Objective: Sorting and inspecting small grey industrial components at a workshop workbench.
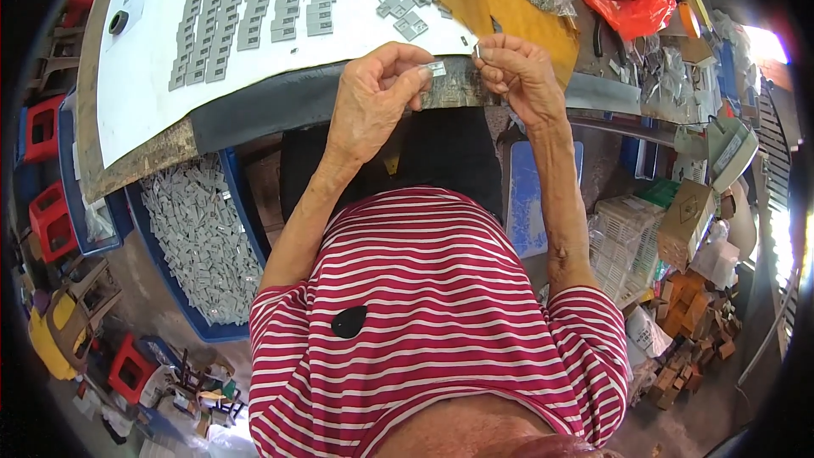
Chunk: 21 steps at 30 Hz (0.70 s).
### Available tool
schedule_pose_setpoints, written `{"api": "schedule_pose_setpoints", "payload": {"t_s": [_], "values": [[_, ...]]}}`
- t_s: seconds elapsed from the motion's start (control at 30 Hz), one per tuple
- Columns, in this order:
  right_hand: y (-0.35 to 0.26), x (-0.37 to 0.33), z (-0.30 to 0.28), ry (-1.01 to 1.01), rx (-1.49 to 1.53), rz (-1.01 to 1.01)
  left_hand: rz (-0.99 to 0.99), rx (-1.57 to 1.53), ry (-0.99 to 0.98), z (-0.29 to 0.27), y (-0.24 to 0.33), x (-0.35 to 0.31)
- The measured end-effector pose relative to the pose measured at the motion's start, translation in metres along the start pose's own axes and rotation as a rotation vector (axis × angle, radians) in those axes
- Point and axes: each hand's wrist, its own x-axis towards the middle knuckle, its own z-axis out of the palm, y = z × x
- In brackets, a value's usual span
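left grip (377, 92) pinches a small grey block (438, 69) at the near edge of the desk (140, 155); just right of it, the right grip (524, 72) pinches a tiny shiny piece (476, 51). beyond and left of the left grip lie rows of grey blocks (289, 11).

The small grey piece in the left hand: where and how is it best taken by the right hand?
I would pinch the small grey piece by its free right end, coming from the right. The left hand holds its left end, so the other sticks out. The right hand pinches a small shiny part, to be put down first.
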Motion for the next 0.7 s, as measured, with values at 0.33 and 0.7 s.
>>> {"api": "schedule_pose_setpoints", "payload": {"t_s": [0.33, 0.7], "values": [[0.006, -0.013, 0.021, 0.007, -0.142, -0.084, 0.05, 0.024, 0.005, 0.001, -0.005, 0.0], [0.009, -0.017, 0.033, -0.058, -0.314, -0.102, 0.086, 0.223, -0.018, 0.002, -0.008, -0.002]]}}
